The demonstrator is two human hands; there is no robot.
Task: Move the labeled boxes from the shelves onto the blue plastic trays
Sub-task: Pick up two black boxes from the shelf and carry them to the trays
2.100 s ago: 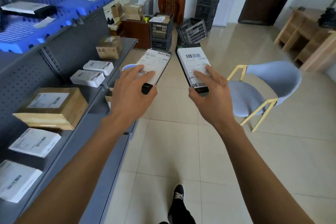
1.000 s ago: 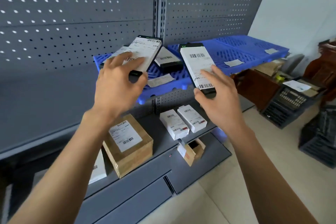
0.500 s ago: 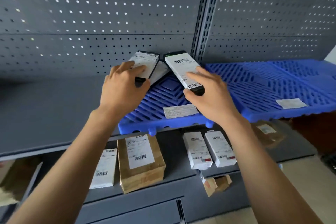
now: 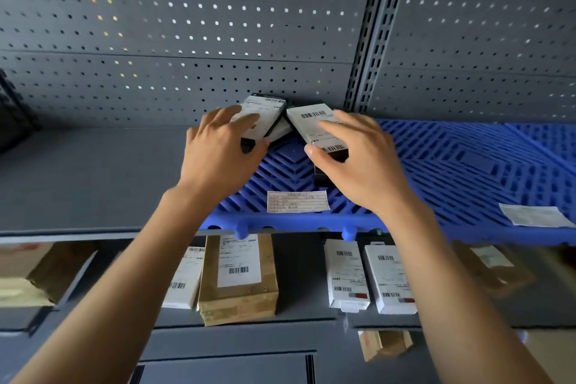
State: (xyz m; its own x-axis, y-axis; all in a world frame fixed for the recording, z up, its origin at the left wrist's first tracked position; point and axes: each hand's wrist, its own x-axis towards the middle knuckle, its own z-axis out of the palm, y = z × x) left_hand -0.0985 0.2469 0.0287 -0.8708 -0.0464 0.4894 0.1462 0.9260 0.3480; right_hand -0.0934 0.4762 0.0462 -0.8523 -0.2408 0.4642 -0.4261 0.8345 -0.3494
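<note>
The left hand (image 4: pixel 219 154) pinches a flat black box with a white barcode label (image 4: pixel 265 115), fingers on top and thumb beneath. The right hand (image 4: pixel 358 162) grips a second flat black labelled box (image 4: pixel 311 121) the same way. Both boxes sit low over the back left corner of the blue slatted plastic tray (image 4: pixel 436 165), above a third box. The tray lies on a grey metal shelf (image 4: pixel 93 178) against a perforated grey back panel (image 4: pixel 187 25); cardboard and white labelled parcels (image 4: pixel 238 277) fill the shelf below.

Back of tray (image 4: pixel 452 165) at 12 o'clock blocked: pegboard (image 4: pixel 218 40) and upright (image 4: pixel 371 40) right behind the boxes (image 4: pixel 314 125). Third box (image 4: pixel 280 131) wedged between them. Tray's 3 o'clock side open, only a paper slip (image 4: pixel 533 214) there. Bare shelf (image 4: pixel 93 171) at 9 o'clock.
</note>
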